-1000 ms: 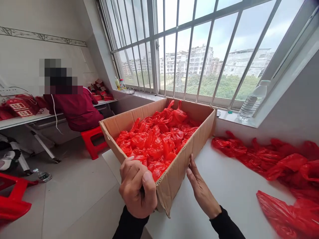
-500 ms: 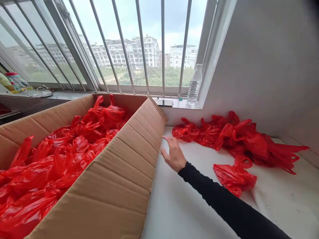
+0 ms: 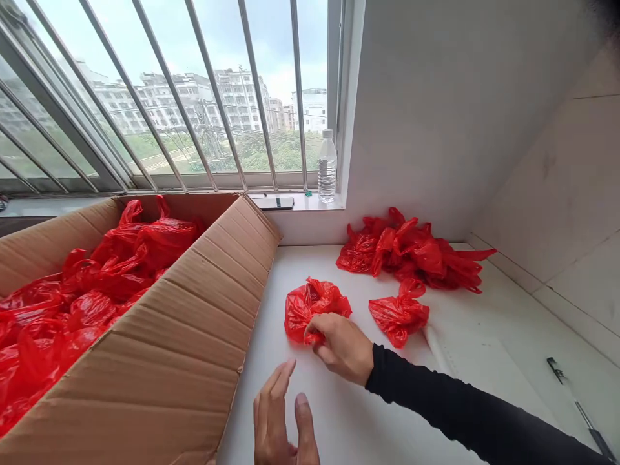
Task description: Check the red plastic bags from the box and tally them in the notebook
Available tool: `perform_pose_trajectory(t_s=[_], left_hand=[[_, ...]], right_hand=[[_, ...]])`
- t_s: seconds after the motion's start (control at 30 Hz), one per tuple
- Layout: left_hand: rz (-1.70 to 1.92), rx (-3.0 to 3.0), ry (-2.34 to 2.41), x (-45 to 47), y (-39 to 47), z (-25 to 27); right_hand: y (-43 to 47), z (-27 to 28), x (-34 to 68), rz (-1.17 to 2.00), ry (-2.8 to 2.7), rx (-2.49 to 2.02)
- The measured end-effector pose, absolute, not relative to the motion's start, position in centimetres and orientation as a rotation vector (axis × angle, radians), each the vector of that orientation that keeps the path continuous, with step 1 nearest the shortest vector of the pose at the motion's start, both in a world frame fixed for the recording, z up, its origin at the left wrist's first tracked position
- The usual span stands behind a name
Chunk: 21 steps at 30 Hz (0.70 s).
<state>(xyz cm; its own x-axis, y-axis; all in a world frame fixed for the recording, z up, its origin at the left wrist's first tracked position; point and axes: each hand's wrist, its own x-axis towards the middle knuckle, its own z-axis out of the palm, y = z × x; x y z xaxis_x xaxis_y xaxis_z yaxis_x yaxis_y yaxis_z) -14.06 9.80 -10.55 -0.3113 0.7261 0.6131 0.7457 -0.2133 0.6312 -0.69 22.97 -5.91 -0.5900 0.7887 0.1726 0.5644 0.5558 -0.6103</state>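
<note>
Your left hand (image 3: pixel 283 420), nearest, open and empty, thumb apart from raised fingers. Your right hand (image 3: pixel 341 345), beyond it, palm down, fingers curled to thumb, pinching the near edge of a red plastic bag (image 3: pixel 312 300) just ahead on the white table (image 3: pixel 363 429). Film looks thin, soft, probably light, slick, easily torn; best gripped by a gathered fold. Second bag (image 3: pixel 400 316) just right of that hand; heap of red bags (image 3: pixel 416 248) farther beyond.

Hands (image 3: pixel 277 429) (image 3: pixel 345 347) two, separate red bags (image 3: pixel 310 303) (image 3: pixel 400 315) two, bag heap (image 3: pixel 411 252) one, boxed bags (image 3: pixel 128 258) uncountable, one each of box (image 3: pixel 179 349), bottle (image 3: pixel 327 169), phone (image 3: pixel 274 203), pen (image 3: pixel 584 414)
</note>
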Motion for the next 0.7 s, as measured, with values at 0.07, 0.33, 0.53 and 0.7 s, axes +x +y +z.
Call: perform_pose_trajectory(t_s=[0.07,0.33,0.53,0.7], left_hand=[[-1.395,-1.942,-2.052,-13.1,10.0,-12.5],[-1.597,-2.148,-2.078,-10.0,7.3,-14.1],[-1.539,-2.277,-2.142,-8.6,6.3,-10.3],[-1.597,-1.850,-2.374,-11.2,4.5,-10.2]], right_hand=[[18.9,-5.2,1.4,0.839,-2.404,-0.911],[14.0,-7.9,7.3,0.727,-2.254,-1.034],[13.0,-8.8,10.3,0.748,-2.228,-1.168],[12.5,-8.8,14.7,0.727,-2.128,-1.309]])
